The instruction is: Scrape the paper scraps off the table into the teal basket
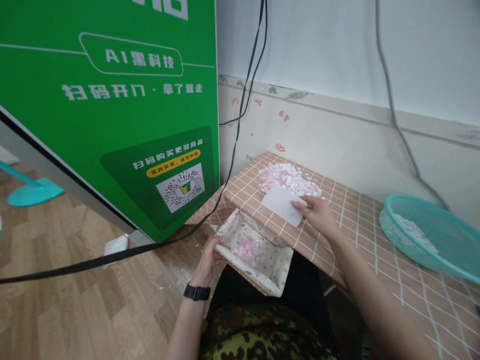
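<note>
My left hand grips the left end of a cloth-lined basket, tilted just below the table's front edge. Pink and white paper scraps lie on the bottom of its lining. My right hand pinches the right side of a white card, which rests low over the tabletop. Right behind the card spreads a heap of small white and pink paper scraps. The card's far edge meets the near side of this heap.
A checked cloth covers the table. At right stands a turquoise mesh basket with paper pieces inside. A tall green cabinet blocks the left side. A black cable crosses in front of it. Scraps dot the wooden floor.
</note>
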A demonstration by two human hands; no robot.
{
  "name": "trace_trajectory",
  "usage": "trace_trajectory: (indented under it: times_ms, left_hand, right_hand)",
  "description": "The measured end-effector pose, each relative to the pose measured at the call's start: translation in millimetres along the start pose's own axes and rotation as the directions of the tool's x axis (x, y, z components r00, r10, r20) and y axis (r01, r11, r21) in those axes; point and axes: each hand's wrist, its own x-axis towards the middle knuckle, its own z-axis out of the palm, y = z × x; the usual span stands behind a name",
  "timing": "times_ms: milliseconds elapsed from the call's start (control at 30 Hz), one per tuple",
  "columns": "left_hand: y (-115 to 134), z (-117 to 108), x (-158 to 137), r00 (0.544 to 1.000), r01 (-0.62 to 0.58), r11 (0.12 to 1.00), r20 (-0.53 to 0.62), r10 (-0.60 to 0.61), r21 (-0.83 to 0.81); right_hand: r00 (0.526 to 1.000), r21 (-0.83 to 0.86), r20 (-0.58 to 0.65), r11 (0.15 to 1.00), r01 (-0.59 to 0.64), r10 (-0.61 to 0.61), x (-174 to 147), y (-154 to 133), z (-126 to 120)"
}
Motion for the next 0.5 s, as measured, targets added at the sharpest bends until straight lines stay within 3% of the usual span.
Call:
trace_trajectory:
  times_ms: [167,333,400,500]
  left_hand:
    - [4,4,-4,1.0,-0.026,1.0,-0.01,0.026,0.009]
    - [4,6,-5,1.0,0.001,1.0,-0.004,-0.001,-0.006]
    - [5,6,-5,1.0,0.008,1.0,-0.005,-0.008,-0.011]
    - [5,7,-6,1.0,0.015,1.0,-0.005,-0.015,-0.012]
  right_hand:
    - [0.967,0.327,0.159,0.913,-0.243,0.2,9,5,10]
    - [0.912,0.37,0.396,0.891,-0.263,0.106,-6,-1,20]
    - [0.921,0.394,0.377,0.884,-0.252,0.095,-4,0,14]
    - [0.966,0.474,0.189,0.845,-0.247,0.176,8,16,-6]
